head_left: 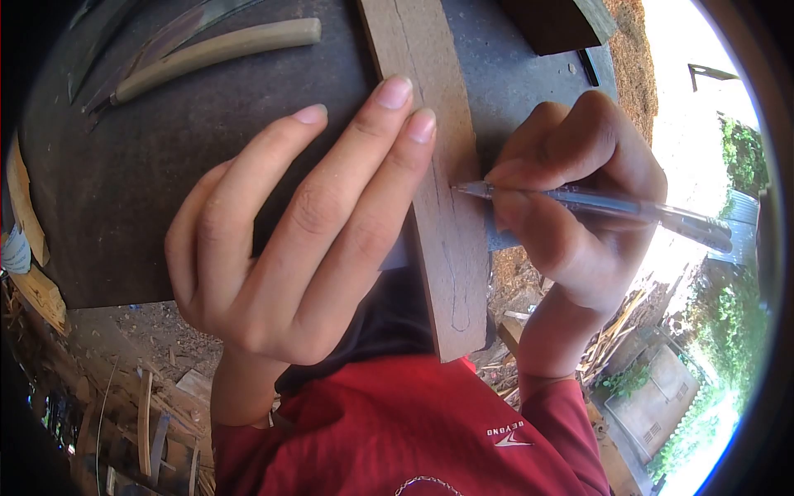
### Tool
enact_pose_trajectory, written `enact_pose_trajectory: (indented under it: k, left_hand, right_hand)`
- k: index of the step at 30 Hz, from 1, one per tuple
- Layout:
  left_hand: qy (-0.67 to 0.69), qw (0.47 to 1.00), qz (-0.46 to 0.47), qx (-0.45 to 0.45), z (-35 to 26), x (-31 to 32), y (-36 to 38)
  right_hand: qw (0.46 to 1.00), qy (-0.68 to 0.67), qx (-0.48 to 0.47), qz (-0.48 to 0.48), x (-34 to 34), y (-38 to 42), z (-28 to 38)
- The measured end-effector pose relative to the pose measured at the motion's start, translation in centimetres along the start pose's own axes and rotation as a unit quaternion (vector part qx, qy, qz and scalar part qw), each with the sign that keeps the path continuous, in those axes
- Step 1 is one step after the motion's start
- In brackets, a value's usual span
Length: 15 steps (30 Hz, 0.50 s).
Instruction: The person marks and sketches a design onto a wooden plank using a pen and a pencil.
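Note:
A long wooden board (453,240) with pen lines drawn along its face runs from the top of the view down toward my body. My right hand (579,198) pinches a clear ballpoint pen (612,203), its tip at the board's surface near the right-hand line. Over the board's left edge lies my left hand (302,215), fingers stretched and spread, with two fingertips resting on the wood. The thumb of that hand is hidden. Near the bottom end of the board, the drawn outline closes in a rounded curve.
A dark tabletop (124,231) lies under the board. At the upper left is a curved wooden handle (219,56) with a metal blade beside it. A dark block (562,25) stands at the top right. Wood scraps (149,430) litter the ground at lower left.

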State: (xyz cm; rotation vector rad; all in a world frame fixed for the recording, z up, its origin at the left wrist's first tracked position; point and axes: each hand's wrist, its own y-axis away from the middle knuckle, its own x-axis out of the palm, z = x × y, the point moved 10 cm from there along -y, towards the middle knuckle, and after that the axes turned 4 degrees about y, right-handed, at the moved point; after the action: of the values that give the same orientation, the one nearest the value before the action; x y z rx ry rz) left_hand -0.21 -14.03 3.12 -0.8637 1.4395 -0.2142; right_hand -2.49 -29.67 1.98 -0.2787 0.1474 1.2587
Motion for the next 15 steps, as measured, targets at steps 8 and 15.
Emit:
enact_pose_trajectory:
  k: [8, 15]
  left_hand:
    - [-0.003, 1.000, -0.007, 0.000, -0.05, 0.01, 0.00]
    - [0.003, 1.000, -0.001, -0.009, -0.03, -0.02, -0.06]
  right_hand:
    - [1.000, 0.002, 0.023, -0.021, -0.09, 0.16, -0.22]
    - [1.000, 0.004, 0.016, -0.011, -0.09, 0.10, -0.33]
